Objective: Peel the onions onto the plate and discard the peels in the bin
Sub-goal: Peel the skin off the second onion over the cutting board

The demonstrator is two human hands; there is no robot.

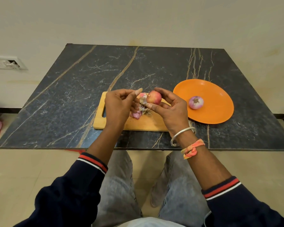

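My right hand (pixel 172 108) grips a reddish onion (pixel 154 97) between thumb and fingers, held above the wooden cutting board (pixel 138 124). My left hand (pixel 120 104) is just left of it, its fingers pinching a strip of peel (pixel 142 96) still hanging from the onion. A pile of loose peels (pixel 140 113) lies on the board under the hands. One peeled purple-white onion (pixel 196 102) sits on the orange plate (pixel 216 112) to the right. No bin is in view.
The board and plate lie on a dark marble table (pixel 88 82) set against a cream wall. A wall socket (pixel 7 63) is at the left. My knees are under the table's near edge.
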